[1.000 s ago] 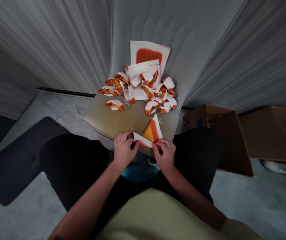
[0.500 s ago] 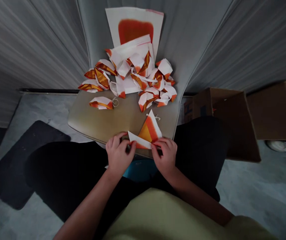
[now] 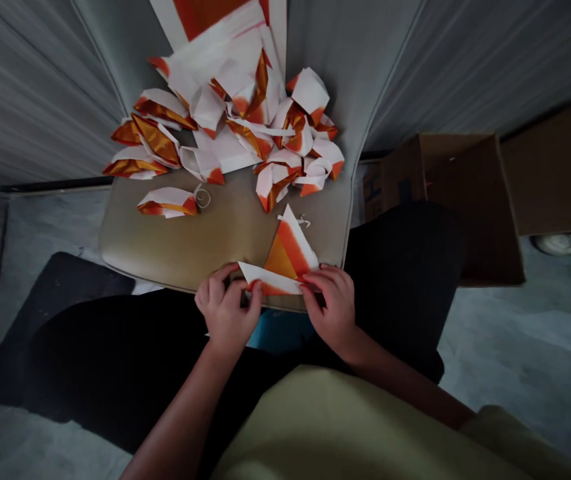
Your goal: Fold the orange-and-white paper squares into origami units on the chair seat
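Observation:
A sheet of joss paper (image 3: 292, 250), white with orange and gold, is folded to a point at the top and has a white-edged flap along its near side. My left hand (image 3: 229, 303) pinches the left end of that flap between thumb and fingers. At the opposite end, my right hand (image 3: 329, 303) is closed on the lower right corner. The paper rests at the front edge of the chair seat (image 3: 190, 250). Beyond it lies a heap of folded paper ingots (image 3: 250, 137), with a single ingot (image 3: 168, 202) apart on the left.
Flat paper sheets (image 3: 228, 155) lie under and behind the heap, against the chair back (image 3: 325, 40). A curled paper strip (image 3: 203, 197) sits beside the single ingot. On the floor at right stands an open cardboard box (image 3: 480, 200); a dark mat (image 3: 60, 313) lies left.
The view has shifted closer, so the heap appears larger and farther left. Both hands keep hold of the folded paper, whose near flap shows a little longer between them.

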